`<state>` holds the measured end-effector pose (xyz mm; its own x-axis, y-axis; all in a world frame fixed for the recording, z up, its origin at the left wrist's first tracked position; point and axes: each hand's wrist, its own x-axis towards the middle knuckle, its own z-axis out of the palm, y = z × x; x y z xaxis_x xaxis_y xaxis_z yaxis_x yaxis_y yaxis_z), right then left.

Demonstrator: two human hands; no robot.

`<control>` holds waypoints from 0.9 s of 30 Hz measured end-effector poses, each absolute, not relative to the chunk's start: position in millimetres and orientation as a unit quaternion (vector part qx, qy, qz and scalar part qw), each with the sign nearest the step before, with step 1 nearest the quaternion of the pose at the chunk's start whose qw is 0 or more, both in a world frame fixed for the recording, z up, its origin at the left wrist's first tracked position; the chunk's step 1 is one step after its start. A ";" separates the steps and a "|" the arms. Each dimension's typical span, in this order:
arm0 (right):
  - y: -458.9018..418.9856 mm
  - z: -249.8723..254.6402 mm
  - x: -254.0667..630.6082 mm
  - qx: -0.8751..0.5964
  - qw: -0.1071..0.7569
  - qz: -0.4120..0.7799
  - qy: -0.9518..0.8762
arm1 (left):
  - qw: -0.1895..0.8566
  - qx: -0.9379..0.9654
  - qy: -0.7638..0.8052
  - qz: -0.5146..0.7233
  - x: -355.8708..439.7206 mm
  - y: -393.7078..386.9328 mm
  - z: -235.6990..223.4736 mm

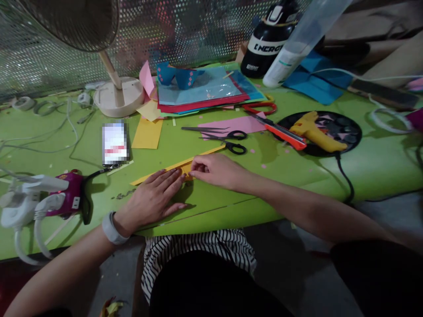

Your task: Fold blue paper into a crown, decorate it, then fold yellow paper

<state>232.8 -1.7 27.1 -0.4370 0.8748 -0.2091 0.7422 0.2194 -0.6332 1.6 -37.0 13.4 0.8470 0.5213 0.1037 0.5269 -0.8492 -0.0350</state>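
A long, narrow piece of yellow paper (206, 152) lies slantwise on the green table, with a darker orange-yellow part showing between my hands. My left hand (158, 191) rests flat on its lower left side, fingers stretched out and pressing it to the table. At the middle of the paper, my right hand (214, 169) is closed, thumb and fingertips pinched at its near edge. Black-handled scissors (238, 147) lie just beyond my right hand. Next to them are grey tweezers (205, 129) on a pink paper strip (243, 125).
A yellow glue gun (319, 132) and an orange utility knife (286, 134) rest at a black round tray (353, 132). Stacked coloured sheets (201, 101), a phone (115, 143), a fan base (119, 101), a bottle (261, 61) and a purple power strip (74, 193) surround the work spot.
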 end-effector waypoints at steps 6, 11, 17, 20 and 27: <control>-1.1 25.5 232.4 -0.522 0.101 0.336 -0.777 | 0.057 -0.958 -0.278 -0.052 1.1 -38.6 14.7; -1.9 27.9 231.9 -0.523 0.097 0.340 -0.776 | 0.038 -0.960 -0.273 -0.054 1.0 -38.1 13.1; -2.1 27.7 231.4 -0.525 0.096 0.342 -0.774 | 0.014 -0.960 -0.276 -0.044 0.4 -37.3 11.9; -1.8 26.5 231.6 -0.526 0.098 0.337 -0.774 | 0.008 -0.960 -0.276 -0.044 -0.1 -37.5 11.5; -2.5 25.2 230.0 -0.536 0.087 0.335 -0.770 | 0.022 -0.960 -0.276 -0.028 2.1 -39.0 12.3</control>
